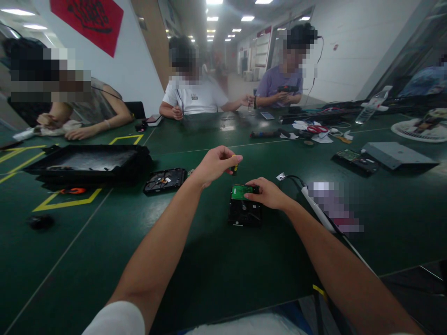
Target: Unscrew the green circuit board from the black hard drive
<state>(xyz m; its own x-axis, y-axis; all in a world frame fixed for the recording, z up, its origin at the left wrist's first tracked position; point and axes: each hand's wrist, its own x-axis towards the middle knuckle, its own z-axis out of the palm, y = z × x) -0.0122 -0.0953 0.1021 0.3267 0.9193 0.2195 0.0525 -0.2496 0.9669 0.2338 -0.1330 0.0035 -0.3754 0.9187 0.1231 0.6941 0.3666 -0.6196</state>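
A black hard drive (244,215) lies on the green tabletop in front of me, with a green circuit board (239,192) at its far end. My right hand (263,191) grips the drive's far right side, its fingers bent over the edge and thumb on the board. Just above and beyond the board, my left hand (220,165) pinches a short yellow-and-black screwdriver (235,166), held upright. Its tip is too small to make out, and it seems apart from the drive. Another hard drive (165,180) rests left of my left forearm.
Black stacked trays (91,163) stand at the left, near an orange-handled tool (73,190). A white power strip (319,209) with a cable lies to the right. Farther right are another drive (356,161) and a grey metal case (400,156). Several people sit across the table.
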